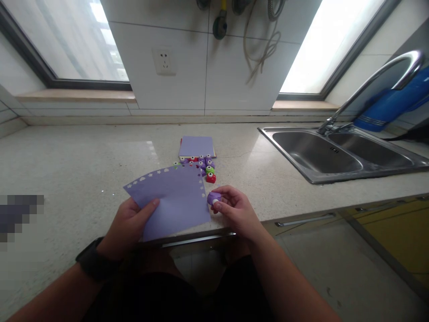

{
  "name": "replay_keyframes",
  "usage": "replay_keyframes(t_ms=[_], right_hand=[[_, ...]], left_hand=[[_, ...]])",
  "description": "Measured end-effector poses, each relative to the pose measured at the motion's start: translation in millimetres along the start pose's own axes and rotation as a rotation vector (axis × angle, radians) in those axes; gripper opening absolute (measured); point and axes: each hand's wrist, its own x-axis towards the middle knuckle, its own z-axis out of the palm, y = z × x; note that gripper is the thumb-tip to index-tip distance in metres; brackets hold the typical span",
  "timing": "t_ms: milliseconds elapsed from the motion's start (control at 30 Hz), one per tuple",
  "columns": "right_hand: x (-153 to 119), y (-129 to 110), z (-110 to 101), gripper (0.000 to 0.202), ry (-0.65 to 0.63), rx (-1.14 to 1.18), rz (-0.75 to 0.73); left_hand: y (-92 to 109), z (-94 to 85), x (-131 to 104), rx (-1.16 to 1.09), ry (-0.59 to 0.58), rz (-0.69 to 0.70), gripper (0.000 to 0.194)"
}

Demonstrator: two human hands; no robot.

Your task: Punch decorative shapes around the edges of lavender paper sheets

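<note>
My left hand (130,223) pinches a sheet of purple paper (179,197), thumb on top, near its lower left. Small shapes, some like hearts and flowers, are punched out along the sheet's far and right edges. A purple craft punch (213,198) with a white button sits between the thumb and fingers of my right hand (236,208), right at the sheet's right edge. Whether its slot is around the paper I cannot tell. Just beyond the sheet stand several more punches (210,177) in red, green and purple, partly hidden by the paper.
Behind the punches lies a stack of purple paper (196,146). Tiny paper bits (103,191) dot the pale countertop (67,165) at left. A steel double sink (311,154) with a tall faucet (368,78) is at right. The counter's front edge runs under my wrists.
</note>
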Motion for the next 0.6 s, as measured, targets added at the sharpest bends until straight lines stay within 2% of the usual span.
replay_keyframes(t_ms=[600], right_hand=[[-1.5, -4.5, 3.9, 0.030, -0.009, -0.043, -0.006]], left_hand=[[-1.4, -0.8, -0.2, 0.061, 0.038, 0.036, 0.044]])
